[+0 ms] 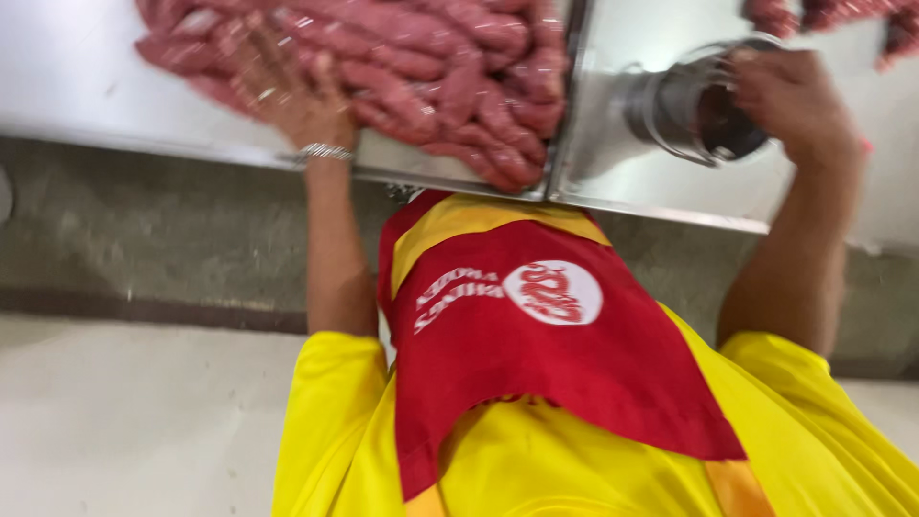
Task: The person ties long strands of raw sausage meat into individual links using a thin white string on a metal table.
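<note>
My left hand point(287, 91), with a silver bracelet at the wrist, lies flat with fingers spread on a heap of pink raw sausage links point(450, 67). The heap fills a steel tray point(86, 86) at the upper left. My right hand point(790, 101) is wrapped around the open end of a round metal nozzle point(675, 105) that sticks out of a shiny steel machine housing point(613, 163). The picture is blurred by motion.
More pink sausages point(842, 14) lie at the top right, beyond the nozzle. My red apron point(536, 354) over a yellow shirt point(325, 431) fills the lower middle. A grey concrete ledge point(144, 230) and a pale floor point(115, 421) lie below the steel edge.
</note>
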